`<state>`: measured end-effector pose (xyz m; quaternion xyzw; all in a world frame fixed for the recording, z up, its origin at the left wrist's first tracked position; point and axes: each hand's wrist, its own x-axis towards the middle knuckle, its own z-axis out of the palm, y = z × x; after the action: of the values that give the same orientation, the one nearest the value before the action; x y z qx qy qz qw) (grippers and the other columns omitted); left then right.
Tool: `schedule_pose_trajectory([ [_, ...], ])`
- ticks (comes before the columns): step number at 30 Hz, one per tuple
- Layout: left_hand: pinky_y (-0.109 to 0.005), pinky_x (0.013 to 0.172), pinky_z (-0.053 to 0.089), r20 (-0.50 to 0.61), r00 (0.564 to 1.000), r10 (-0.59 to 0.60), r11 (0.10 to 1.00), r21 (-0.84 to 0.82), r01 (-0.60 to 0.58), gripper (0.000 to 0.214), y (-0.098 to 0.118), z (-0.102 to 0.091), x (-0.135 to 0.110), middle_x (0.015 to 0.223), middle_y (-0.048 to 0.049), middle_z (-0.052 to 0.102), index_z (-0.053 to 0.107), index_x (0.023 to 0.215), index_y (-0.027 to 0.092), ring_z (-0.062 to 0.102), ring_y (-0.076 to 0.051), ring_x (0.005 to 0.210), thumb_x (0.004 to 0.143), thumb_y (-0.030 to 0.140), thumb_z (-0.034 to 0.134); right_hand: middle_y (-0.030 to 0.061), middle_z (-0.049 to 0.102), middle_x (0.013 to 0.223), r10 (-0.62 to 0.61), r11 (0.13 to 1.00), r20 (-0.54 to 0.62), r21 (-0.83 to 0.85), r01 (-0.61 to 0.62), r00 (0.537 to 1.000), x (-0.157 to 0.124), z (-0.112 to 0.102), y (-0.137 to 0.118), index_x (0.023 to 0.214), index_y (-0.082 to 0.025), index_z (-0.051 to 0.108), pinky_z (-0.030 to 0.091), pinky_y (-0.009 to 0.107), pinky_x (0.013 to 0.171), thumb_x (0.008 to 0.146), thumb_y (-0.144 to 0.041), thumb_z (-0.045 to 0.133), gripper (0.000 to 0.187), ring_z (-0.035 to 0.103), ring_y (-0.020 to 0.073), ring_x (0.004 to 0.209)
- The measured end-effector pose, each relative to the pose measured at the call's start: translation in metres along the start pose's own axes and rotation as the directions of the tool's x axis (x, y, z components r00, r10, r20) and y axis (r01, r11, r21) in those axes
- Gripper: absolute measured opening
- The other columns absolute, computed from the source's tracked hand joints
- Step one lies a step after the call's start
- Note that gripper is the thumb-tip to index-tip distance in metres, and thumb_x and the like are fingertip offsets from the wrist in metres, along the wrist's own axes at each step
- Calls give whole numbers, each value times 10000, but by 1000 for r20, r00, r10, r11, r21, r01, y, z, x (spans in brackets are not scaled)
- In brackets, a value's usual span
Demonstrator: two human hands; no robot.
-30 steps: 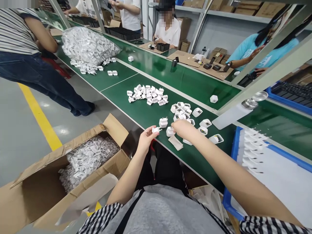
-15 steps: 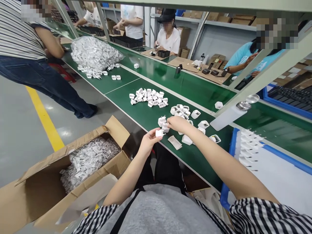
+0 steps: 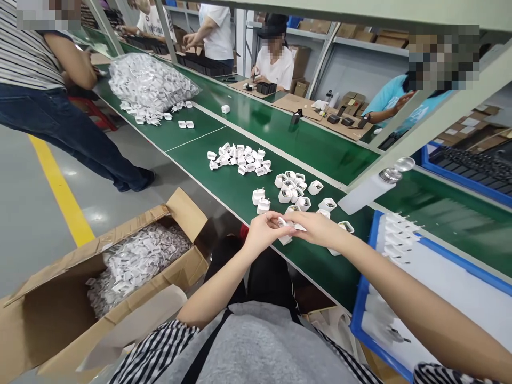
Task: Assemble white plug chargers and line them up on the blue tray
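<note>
My left hand (image 3: 264,232) is closed in a pinch on a white charger plug piece (image 3: 283,222), just above the near edge of the green bench. My right hand (image 3: 318,228) meets it there, fingers bent and pressed together over something white that I cannot make out. Part of a white piece (image 3: 285,240) shows below the fingers. Two white two-pin plug pieces (image 3: 263,206) stand upright beyond my left hand. Around my right hand are several open white charger housings (image 3: 294,186) with parts inside. Farther off lies a heap of white plug pieces (image 3: 240,159).
A large clear bag (image 3: 148,80) of white pieces lies up the bench. An open carton (image 3: 188,213) with bagged pieces stands at left. To the right are a blue-rimmed tray (image 3: 364,290) with plugs and a white pump bottle (image 3: 366,191) by a post. People work around the line.
Both hands have come together farther right along the near edge. My right hand has left the standing plugs, two of which now show uncovered. The small pale cloth is no longer plainly visible.
</note>
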<state>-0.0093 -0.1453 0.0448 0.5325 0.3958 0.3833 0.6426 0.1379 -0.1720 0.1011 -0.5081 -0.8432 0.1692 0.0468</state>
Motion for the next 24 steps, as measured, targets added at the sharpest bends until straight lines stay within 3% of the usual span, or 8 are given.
schedule_pose_trajectory([
  [5, -283, 687, 434, 211, 977, 35, 997, -76, -19, 272, -5, 17, 19, 741, -40, 617, 576, 793, 150, 573, -153, 708, 573, 303, 629, 17, 600, 716, 225, 971, -79, -69, -231, 971, -16, -8, 21, 829, -200, 516, 390, 244, 564, 756, -275, 406, 152, 547, 147, 638],
  [8, -329, 794, 392, 140, 985, 101, 980, 157, -123, 342, -9, 21, 33, 938, -84, 590, 562, 896, 157, 536, -210, 887, 586, 290, 618, -21, 561, 607, 387, 922, -68, 36, -385, 920, -24, -21, 40, 771, -200, 486, 380, 228, 519, 715, -270, 448, 97, 530, 130, 558],
  [11, -368, 832, 360, 67, 983, 172, 862, 472, -183, 482, -11, 28, 44, 1047, -124, 535, 528, 988, 137, 488, -269, 968, 532, 231, 652, -22, 562, 650, 466, 874, -68, 191, -447, 882, -26, -27, 55, 732, -196, 486, 395, 228, 540, 682, -275, 479, 94, 539, 126, 586],
  [14, -381, 830, 356, 58, 982, 182, 787, 590, -181, 488, -13, 36, 52, 1054, -145, 521, 523, 998, 112, 474, -294, 978, 531, 186, 642, -5, 567, 686, 500, 850, -105, 252, -463, 860, -21, -23, 60, 753, -185, 525, 398, 230, 551, 667, -296, 500, 142, 537, 133, 622],
  [17, -380, 810, 370, 62, 983, 170, 788, 591, -173, 389, -16, 39, 57, 1002, -122, 548, 550, 950, 132, 503, -277, 928, 566, 161, 605, -1, 562, 657, 508, 854, -135, 207, -477, 851, -12, -17, 60, 778, -176, 554, 386, 232, 543, 670, -309, 502, 179, 525, 133, 607],
  [20, -350, 839, 365, 97, 981, 167, 801, 566, -193, 359, -18, 37, 60, 997, -87, 559, 563, 931, 161, 499, -244, 952, 583, 78, 547, -8, 568, 665, 466, 880, -139, 175, -441, 874, -5, -12, 59, 806, -189, 568, 382, 229, 551, 683, -305, 491, 186, 521, 125, 605],
  [24, -268, 905, 325, 144, 976, 166, 830, 514, -217, 504, -20, 36, 64, 1084, -59, 526, 539, 982, 180, 448, -184, 1045, 539, -49, 469, -15, 582, 717, 416, 907, -136, 131, -400, 899, -1, -11, 58, 829, -220, 576, 382, 223, 576, 691, -249, 483, 169, 528, 121, 638],
])
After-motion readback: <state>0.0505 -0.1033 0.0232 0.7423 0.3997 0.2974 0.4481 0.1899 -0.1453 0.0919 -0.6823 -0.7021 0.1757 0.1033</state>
